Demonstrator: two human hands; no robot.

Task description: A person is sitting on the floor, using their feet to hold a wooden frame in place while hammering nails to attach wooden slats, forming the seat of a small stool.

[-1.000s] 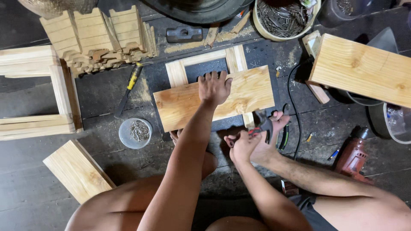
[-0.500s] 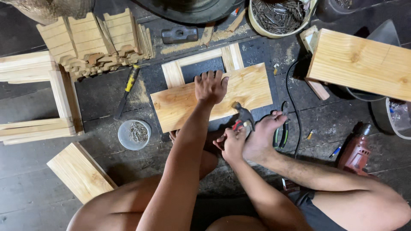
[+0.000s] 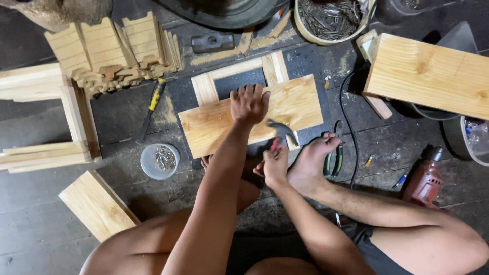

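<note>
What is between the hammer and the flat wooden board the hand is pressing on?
Nothing visible. The right hand holds the claw hammer raised just over the near edge of the pale rectangular wooden board. The left hand presses flat on the board further left, beside the hammer head, not under it.

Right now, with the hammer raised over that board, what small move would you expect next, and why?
Probably a short tap down near the board's lower edge: the left hand presses it flat on the frame, while the right hand holds the hammer just above it.
</note>
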